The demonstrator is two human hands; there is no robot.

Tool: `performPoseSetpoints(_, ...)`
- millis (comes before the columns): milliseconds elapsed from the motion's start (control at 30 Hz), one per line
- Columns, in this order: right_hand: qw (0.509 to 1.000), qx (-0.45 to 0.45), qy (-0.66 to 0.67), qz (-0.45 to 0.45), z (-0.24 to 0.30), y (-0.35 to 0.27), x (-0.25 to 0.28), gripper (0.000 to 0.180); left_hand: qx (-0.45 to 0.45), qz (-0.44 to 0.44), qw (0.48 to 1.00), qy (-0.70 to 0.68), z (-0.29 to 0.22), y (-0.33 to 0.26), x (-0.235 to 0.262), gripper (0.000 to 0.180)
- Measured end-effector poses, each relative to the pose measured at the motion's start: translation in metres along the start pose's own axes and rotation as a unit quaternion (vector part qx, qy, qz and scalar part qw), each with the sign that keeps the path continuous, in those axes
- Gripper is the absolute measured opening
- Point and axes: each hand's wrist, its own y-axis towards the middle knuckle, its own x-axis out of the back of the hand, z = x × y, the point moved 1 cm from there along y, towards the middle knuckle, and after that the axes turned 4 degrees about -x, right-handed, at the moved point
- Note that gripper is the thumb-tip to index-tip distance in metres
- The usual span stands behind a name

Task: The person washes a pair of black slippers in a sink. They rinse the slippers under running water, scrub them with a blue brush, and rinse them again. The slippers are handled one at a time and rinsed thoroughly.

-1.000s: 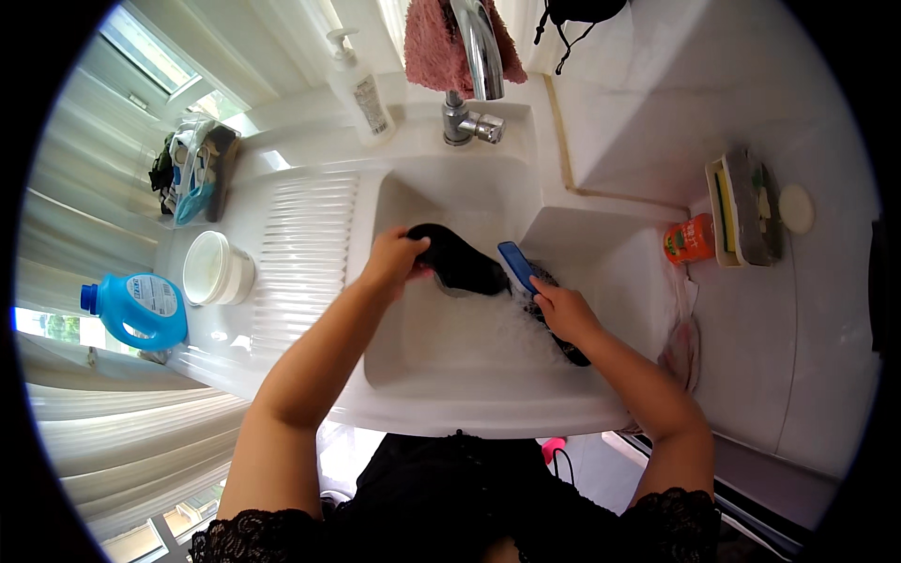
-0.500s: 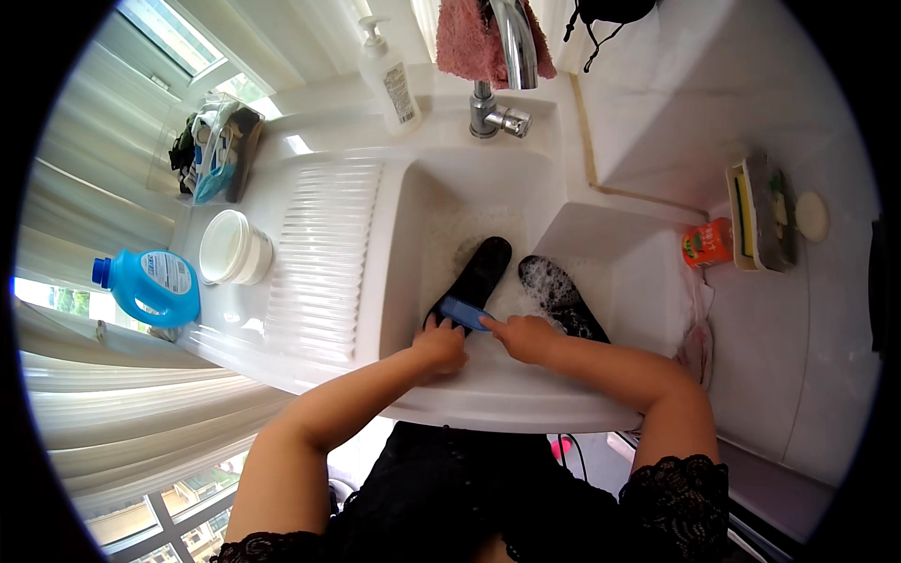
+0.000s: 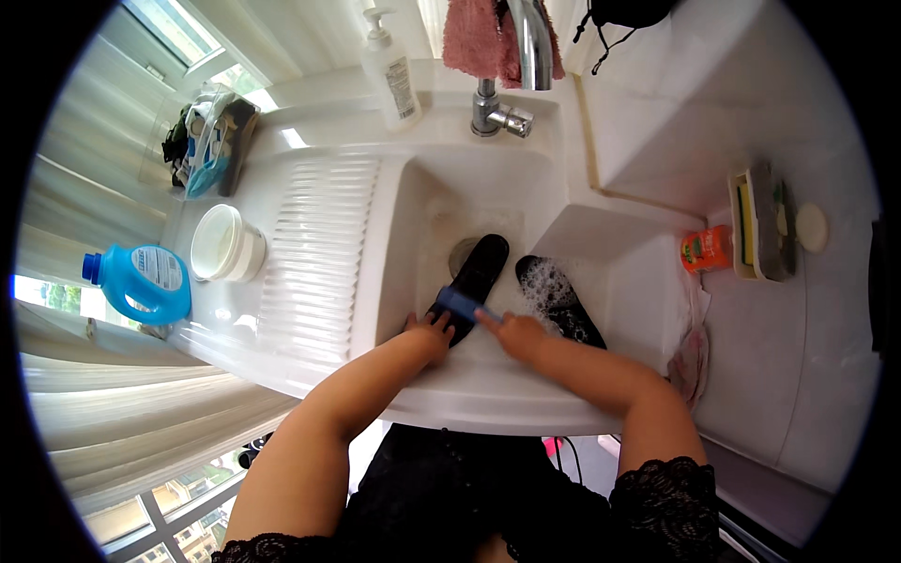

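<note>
A black slipper point(image 3: 481, 266) lies slanted in the white sink point(image 3: 399, 225). My left hand point(image 3: 430, 340) holds its near end, with the fingers over the sole. A blue brush point(image 3: 457, 303) rests across the slipper near that hand, and my right hand point(image 3: 518, 333) is closed round its handle. The brush's bristles are turned down out of sight. To the right, a second black slipper point(image 3: 574, 314) lies apart from the first, with white foam over its far part.
Beside the sink on the left runs a ribbed washboard point(image 3: 314, 253), then a white tub point(image 3: 227, 246) and a blue detergent bottle point(image 3: 145, 284). Behind stand a pump bottle point(image 3: 391, 80) and the tap point(image 3: 497, 117). An orange container point(image 3: 706, 250) stands at right.
The brush's head has moved slightly up along the slipper and is blurred now. My left hand has shifted a little left. The view has tilted slightly.
</note>
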Motion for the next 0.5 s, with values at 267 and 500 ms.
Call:
performPoseSetpoints(267,0.976,-0.183,0.108,0.040,-0.021,0.029,0.043,0.061,-0.007,-0.003,1.000,0.016,0.003,-0.001,0.001,0.066)
performPoseSetpoints(500,0.996,-0.087,-0.025,0.017,-0.026,0.011,0.024,0.066,-0.007,-0.036,0.999,-0.023,0.004,0.009,-0.010,0.068)
